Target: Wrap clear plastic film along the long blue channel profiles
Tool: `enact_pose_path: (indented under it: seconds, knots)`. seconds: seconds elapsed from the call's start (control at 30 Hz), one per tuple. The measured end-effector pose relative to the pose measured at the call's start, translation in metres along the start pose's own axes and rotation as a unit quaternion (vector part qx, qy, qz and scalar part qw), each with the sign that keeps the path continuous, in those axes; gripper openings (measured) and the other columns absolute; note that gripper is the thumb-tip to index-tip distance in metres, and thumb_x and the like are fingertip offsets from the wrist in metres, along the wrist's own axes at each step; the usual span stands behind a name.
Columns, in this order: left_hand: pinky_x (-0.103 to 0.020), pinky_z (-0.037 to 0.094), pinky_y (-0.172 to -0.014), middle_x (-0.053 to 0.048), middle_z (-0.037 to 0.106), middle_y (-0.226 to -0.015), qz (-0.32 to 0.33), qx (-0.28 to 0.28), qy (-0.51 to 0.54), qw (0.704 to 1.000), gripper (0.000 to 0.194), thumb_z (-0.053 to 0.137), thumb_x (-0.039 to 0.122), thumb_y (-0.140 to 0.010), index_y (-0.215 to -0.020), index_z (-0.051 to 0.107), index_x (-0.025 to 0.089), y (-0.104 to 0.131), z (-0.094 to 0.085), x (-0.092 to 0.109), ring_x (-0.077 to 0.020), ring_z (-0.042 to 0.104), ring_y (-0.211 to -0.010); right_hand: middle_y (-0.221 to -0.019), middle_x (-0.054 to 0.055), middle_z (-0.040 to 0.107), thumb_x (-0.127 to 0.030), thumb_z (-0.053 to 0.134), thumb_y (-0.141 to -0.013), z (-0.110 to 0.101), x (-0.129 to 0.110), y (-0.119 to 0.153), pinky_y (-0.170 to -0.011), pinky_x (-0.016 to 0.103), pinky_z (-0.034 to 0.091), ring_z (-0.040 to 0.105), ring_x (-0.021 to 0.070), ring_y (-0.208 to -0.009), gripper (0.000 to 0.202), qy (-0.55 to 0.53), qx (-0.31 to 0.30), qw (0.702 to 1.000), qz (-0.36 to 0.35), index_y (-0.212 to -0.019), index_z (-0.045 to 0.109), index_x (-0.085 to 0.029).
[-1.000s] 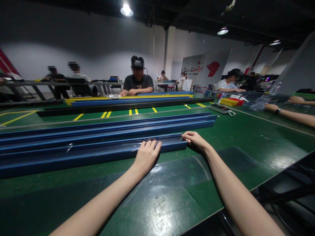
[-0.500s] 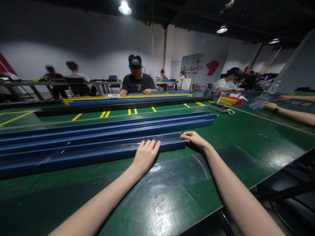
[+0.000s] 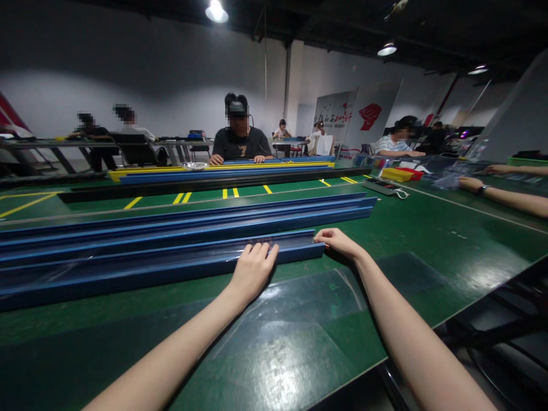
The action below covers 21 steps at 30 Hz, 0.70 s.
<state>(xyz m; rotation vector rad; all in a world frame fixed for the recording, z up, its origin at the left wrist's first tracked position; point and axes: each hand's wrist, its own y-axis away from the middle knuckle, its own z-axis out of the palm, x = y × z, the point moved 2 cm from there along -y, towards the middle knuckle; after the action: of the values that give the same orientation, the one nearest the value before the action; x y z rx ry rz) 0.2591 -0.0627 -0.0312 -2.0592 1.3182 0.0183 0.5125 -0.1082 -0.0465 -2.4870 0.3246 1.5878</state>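
Note:
A long blue channel (image 3: pixel 171 265) lies across the green table, with shiny clear film (image 3: pixel 214 254) along its inside. My left hand (image 3: pixel 256 268) rests over the near wall of this channel a little short of its right end, fingers hooked inside and the thumb side partly hidden. At that right end, my right hand (image 3: pixel 336 241) has thumb and fingertips pinched together against the channel's edge. Whatever lies between those fingertips is too small to make out. Below both hands, a clear plastic sheet (image 3: pixel 317 297) lies flat on the table.
More blue channels (image 3: pixel 299 214) lie parallel just behind. Farther back are a black channel (image 3: pixel 192 187) and a yellow channel (image 3: pixel 278 167), where a person in a dark shirt sits. A power strip (image 3: pixel 383 187) and a yellow tray (image 3: pixel 396 174) stand right. Another person's hand (image 3: pixel 471 184) handles clear plastic.
My two hands stay almost in place at the channel's right end. Reflections on the film inside the channel have shifted. The person opposite has moved their hands slightly.

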Motion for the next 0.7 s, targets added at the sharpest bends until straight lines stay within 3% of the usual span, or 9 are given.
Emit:
enact_pose_path:
  seconds: [0.7]
  knots:
    - [-0.031, 0.033, -0.066, -0.007, 0.056, -0.086, -0.006, -0.019, 0.011, 1.000, 0.025, 0.039, 0.017, -0.085, -0.108, 0.050, 0.016, -0.0002, 0.0002, -0.0006, -0.0190, 0.050, -0.077, -0.050, -0.004, 0.045, -0.040, 0.060, -0.060, 0.0007, -0.0003, -0.0001, -0.047, 0.022, 0.028, 0.038, 0.0066, -0.047, 0.025, 0.010, -0.005, 1.000, -0.006, -0.060, 0.056, -0.015]
